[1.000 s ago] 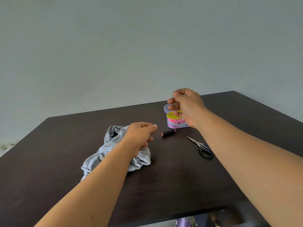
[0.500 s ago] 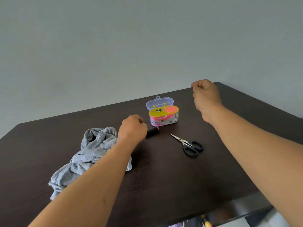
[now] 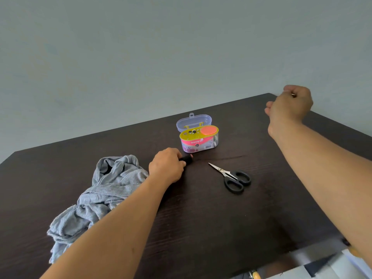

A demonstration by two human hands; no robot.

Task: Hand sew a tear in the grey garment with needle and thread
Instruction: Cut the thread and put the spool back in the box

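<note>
Left hand (image 3: 167, 165) grips the black spool (image 3: 187, 159) mid-tabletop.
My right hand (image 3: 289, 106) is clenched over the far right corner; can't tell what's inside.

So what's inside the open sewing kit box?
The sewing kit box, lid open, shows a yellow tray with small dark buttons and an orange round disc. Whatever sits below the tray is hidden by it and the label.

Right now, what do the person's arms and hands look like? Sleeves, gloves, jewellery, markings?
Both forearms are bare in the head view, with no sleeve edge in frame. The left hand and right hand wear no gloves. No watch, bracelet or ring shows. No cables or markers on either arm.
</note>
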